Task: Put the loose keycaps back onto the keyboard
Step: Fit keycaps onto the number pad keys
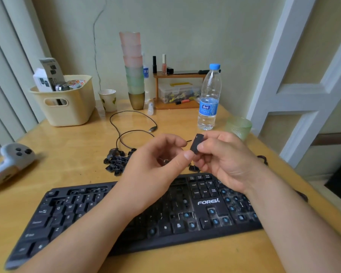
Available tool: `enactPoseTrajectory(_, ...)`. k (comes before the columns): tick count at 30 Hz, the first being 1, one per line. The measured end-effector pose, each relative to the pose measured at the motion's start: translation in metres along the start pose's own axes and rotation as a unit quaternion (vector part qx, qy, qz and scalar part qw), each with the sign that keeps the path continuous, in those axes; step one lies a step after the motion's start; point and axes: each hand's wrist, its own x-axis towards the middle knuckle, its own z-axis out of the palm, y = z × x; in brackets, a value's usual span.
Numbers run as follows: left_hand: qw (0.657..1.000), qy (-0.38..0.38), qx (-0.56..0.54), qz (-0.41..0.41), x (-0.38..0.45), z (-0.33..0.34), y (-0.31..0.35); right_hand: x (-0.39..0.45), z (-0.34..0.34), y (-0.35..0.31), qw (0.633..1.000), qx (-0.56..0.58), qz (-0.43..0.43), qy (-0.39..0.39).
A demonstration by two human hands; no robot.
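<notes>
- Head view: keyboard lies under both wrists on the counter, many blue switch stems bare; a cap pressed onto the wrong stem may jam.
- Keycap pile sits beyond the left hand; a sweep could scatter it.
- Right hand pinches a long keycap; left thumb touches it; it could slip.

Single head-worn view; looks forward and down, close over the keyboard and table.
</notes>
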Motion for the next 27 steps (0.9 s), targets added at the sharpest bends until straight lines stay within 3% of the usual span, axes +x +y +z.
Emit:
enactPoseTrajectory(13, 0.99, -0.003, 0.095, 0.103, -0.001, -0.001, -0.008, -0.004, -0.006, 0.005, 0.985, 0.054, 0.009, -0.161)
enactPoseTrajectory(20, 0.986, 0.002, 0.123, 0.117, 0.0, -0.004, -0.009, -0.003, -0.01, 0.007, 0.988, 0.056, 0.017, -0.144)
enactPoseTrajectory(27, 0.994, 0.019, 0.07, 0.085, 0.001, -0.002, -0.01, -0.004, -0.005, 0.007, 0.995, 0.016, -0.003, -0.103)
